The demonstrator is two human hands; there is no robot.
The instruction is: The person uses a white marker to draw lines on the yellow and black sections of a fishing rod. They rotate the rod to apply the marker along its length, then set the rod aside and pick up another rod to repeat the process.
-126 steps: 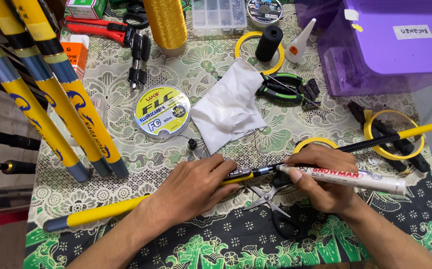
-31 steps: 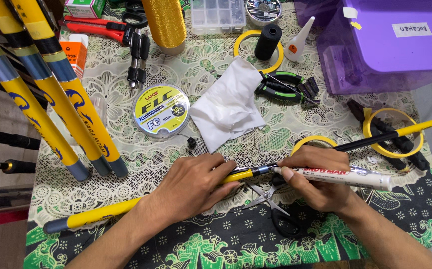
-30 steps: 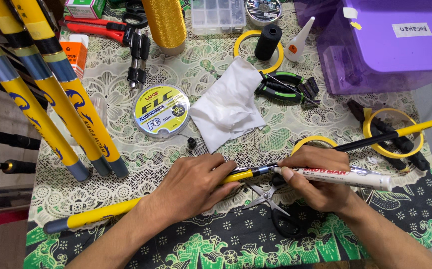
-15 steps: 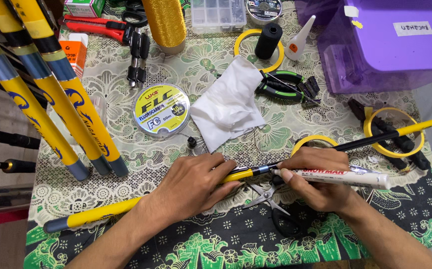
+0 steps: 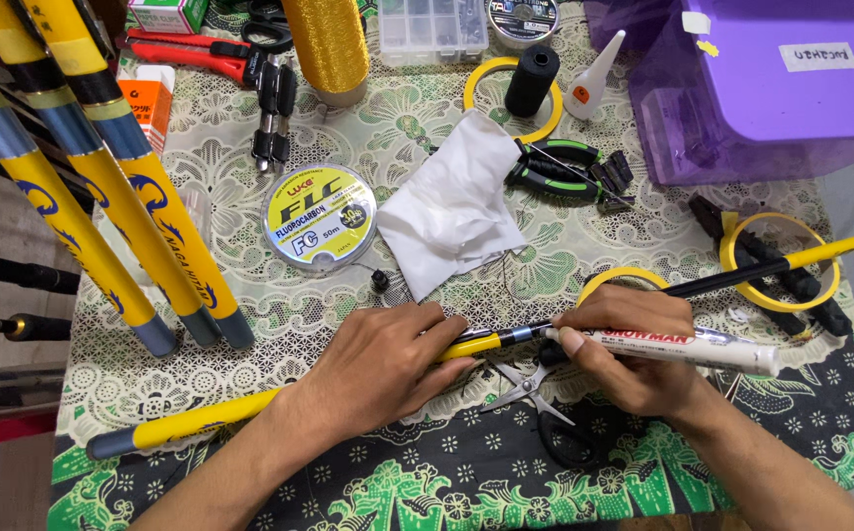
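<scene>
Under the left hand (image 5: 383, 369) lies the rod (image 5: 201, 418), pressed flat; the right hand (image 5: 634, 359) pinches a marker (image 5: 688, 346).

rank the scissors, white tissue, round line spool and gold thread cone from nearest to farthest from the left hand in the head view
From the left hand:
1. Scissors, just right of it.
2. White tissue, above it.
3. Round line spool, up-left; close to the tissue's distance.
4. Gold thread cone, top edge.
</scene>
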